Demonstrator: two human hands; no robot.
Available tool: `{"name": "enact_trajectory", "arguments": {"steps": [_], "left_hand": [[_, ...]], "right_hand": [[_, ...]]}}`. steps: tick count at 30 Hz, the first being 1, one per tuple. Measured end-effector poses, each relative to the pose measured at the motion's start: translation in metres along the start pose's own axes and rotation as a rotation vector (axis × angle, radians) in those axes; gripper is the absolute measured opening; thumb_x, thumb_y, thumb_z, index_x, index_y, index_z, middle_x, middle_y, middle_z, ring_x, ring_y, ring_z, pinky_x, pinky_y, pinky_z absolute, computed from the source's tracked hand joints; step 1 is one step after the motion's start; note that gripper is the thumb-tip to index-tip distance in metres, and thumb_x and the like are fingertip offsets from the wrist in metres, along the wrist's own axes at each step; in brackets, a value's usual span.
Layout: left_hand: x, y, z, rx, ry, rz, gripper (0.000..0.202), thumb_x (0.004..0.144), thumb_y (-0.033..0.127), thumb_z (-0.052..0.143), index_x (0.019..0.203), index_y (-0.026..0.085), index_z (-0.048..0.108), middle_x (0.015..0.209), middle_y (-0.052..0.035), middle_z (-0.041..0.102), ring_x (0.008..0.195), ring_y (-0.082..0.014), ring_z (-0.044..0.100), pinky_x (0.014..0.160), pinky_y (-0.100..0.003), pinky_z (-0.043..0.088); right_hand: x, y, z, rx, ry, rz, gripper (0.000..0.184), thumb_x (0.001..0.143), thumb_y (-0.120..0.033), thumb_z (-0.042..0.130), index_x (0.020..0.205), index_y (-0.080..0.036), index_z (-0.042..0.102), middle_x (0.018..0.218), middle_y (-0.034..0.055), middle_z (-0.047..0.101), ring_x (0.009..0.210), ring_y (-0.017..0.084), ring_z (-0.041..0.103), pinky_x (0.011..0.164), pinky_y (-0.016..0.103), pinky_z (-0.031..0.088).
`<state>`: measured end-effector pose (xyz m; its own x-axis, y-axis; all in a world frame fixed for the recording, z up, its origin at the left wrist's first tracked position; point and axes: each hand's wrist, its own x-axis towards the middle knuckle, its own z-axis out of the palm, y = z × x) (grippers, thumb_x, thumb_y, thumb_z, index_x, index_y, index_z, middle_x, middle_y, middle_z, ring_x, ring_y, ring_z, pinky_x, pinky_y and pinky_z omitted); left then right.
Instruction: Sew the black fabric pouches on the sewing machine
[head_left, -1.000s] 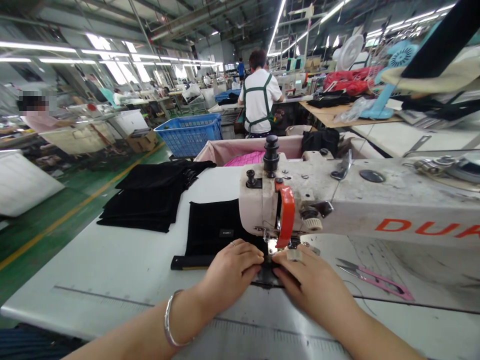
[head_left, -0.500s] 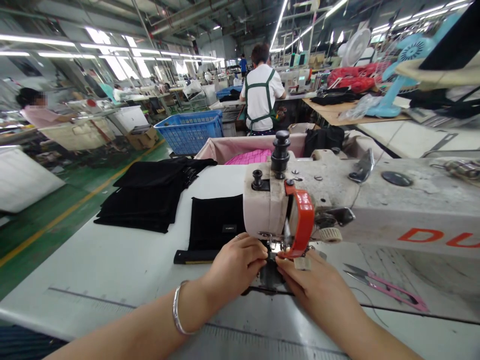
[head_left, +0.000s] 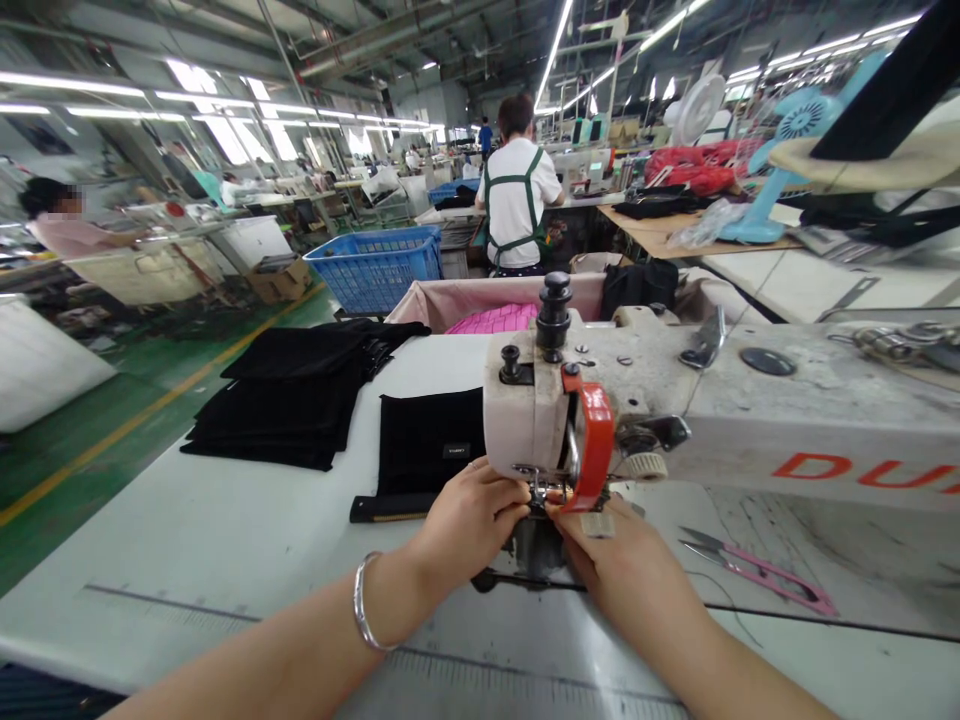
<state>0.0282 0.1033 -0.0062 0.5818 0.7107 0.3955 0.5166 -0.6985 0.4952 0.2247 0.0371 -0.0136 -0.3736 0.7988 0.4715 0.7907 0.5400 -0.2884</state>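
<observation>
A white sewing machine (head_left: 720, 400) with a red guard (head_left: 596, 450) stands on the white table (head_left: 210, 560). A black fabric piece (head_left: 427, 450) with a small label lies under its needle. My left hand (head_left: 465, 525) and my right hand (head_left: 615, 560) sit side by side at the presser foot, fingertips curled and pressed on the black fabric just in front of the needle. A silver bracelet (head_left: 364, 605) circles my left wrist. The fabric between my fingertips is mostly hidden.
A stack of black fabric pieces (head_left: 292, 395) lies at the table's far left. Pink-handled thread snips (head_left: 757, 570) rest right of my right hand. Beyond the table are a pink-lined bin (head_left: 480, 300), a blue basket (head_left: 379, 265) and a person in a green apron (head_left: 517, 195).
Both hands have slid forward toward the needle, pushing the black fabric further under the machine head. The camera view shifted slightly.
</observation>
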Motion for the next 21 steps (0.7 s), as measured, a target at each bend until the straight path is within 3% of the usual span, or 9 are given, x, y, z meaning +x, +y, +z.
{"name": "enact_trajectory", "arguments": {"steps": [4,12,16,21], "left_hand": [[-0.001,-0.002,0.002,0.014,0.009,-0.025,0.011,0.081,0.011,0.070,0.082,0.021,0.073,0.087,-0.0004,0.073,0.088,-0.0183,0.066,0.088,-0.033,0.053],[-0.006,-0.007,0.005,0.049,0.040,-0.029,0.014,0.079,0.009,0.069,0.081,0.022,0.073,0.085,-0.0002,0.074,0.086,-0.0209,0.067,0.082,-0.034,0.055],[-0.008,-0.015,0.007,0.062,0.022,-0.024,0.017,0.080,0.011,0.068,0.084,0.026,0.074,0.087,0.0016,0.074,0.084,-0.0203,0.069,0.079,-0.032,0.057],[-0.012,-0.024,0.010,0.079,-0.030,-0.028,0.015,0.081,0.018,0.068,0.087,0.030,0.076,0.093,0.0015,0.074,0.088,-0.0197,0.070,0.083,-0.030,0.058]], "right_hand": [[0.001,0.000,0.002,0.043,-0.023,0.028,0.037,0.086,-0.002,0.049,0.116,-0.018,0.063,0.106,0.0109,0.067,0.093,0.027,0.057,0.083,0.040,0.052],[0.006,-0.008,0.008,0.013,0.001,0.073,0.029,0.083,0.000,0.054,0.102,-0.019,0.065,0.097,0.0066,0.068,0.092,0.023,0.057,0.083,0.033,0.048],[0.009,-0.008,0.015,-0.063,0.007,0.046,0.014,0.083,-0.006,0.061,0.083,-0.020,0.063,0.088,0.0032,0.067,0.085,0.020,0.057,0.078,0.030,0.046],[0.009,-0.005,0.022,-0.107,0.014,0.047,0.013,0.081,-0.007,0.062,0.083,-0.020,0.061,0.082,0.0013,0.066,0.078,0.019,0.056,0.069,0.029,0.044]]}}
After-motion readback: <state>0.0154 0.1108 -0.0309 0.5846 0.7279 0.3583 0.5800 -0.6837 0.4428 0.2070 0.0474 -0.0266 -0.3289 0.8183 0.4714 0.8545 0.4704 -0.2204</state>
